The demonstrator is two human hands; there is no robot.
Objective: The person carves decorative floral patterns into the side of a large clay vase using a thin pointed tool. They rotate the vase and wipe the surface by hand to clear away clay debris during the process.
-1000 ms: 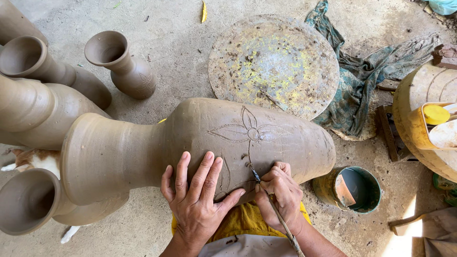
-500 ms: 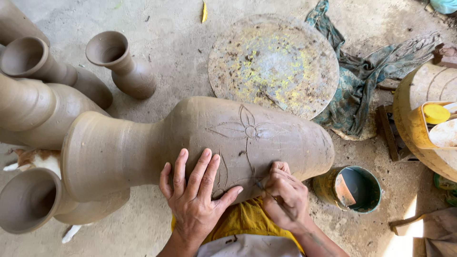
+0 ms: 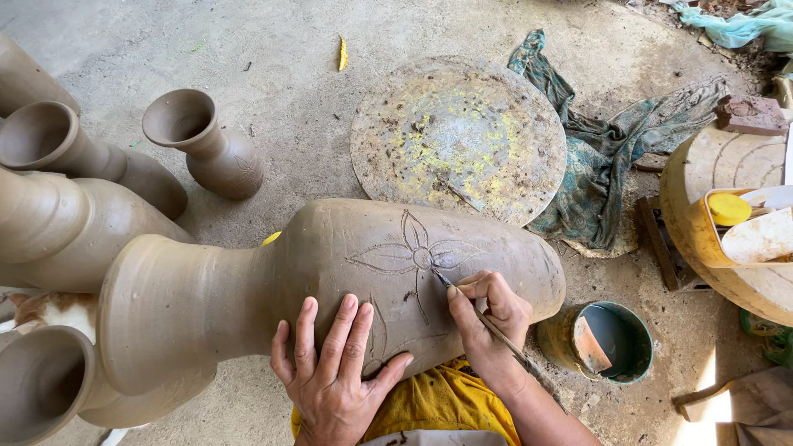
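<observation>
Across the person's lap, a large unfired clay vase is lying sideways; the left hand is pressing flat, fingers spread, while the right hand is pinching a carving stylus. Heavy and soft-skinned, likely easily dented; best cradled under the belly.

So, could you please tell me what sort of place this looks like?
Probably a pottery workshop: unfired brown clay vases stand on the concrete floor, a large clay vase lies on its side being carved, beside a round spattered turntable disc.
</observation>
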